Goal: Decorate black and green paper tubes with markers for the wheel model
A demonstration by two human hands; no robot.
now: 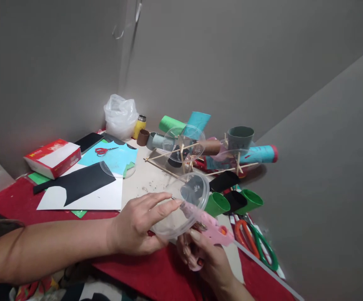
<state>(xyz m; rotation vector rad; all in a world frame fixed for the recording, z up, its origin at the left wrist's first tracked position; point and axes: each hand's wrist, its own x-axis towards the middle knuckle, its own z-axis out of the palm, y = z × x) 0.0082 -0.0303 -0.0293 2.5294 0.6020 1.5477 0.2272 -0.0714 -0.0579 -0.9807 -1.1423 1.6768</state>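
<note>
My left hand (140,228) grips a clear plastic lid (181,205) by its rim, tilted on edge above the table. My right hand (205,255) is closed round a pink glue gun (211,228), whose nozzle touches the lid near its lower edge. Just behind stands a frame of thin wooden sticks (187,161) with other clear lids and cardboard tubes fixed to it.
Green paper cups (217,204) and orange and green scissors (256,242) lie to the right. Black, white and blue paper sheets (87,184), a red tissue box (53,158), small red scissors (103,150), a plastic bag (120,115) and a yellow bottle (139,125) sit left and behind.
</note>
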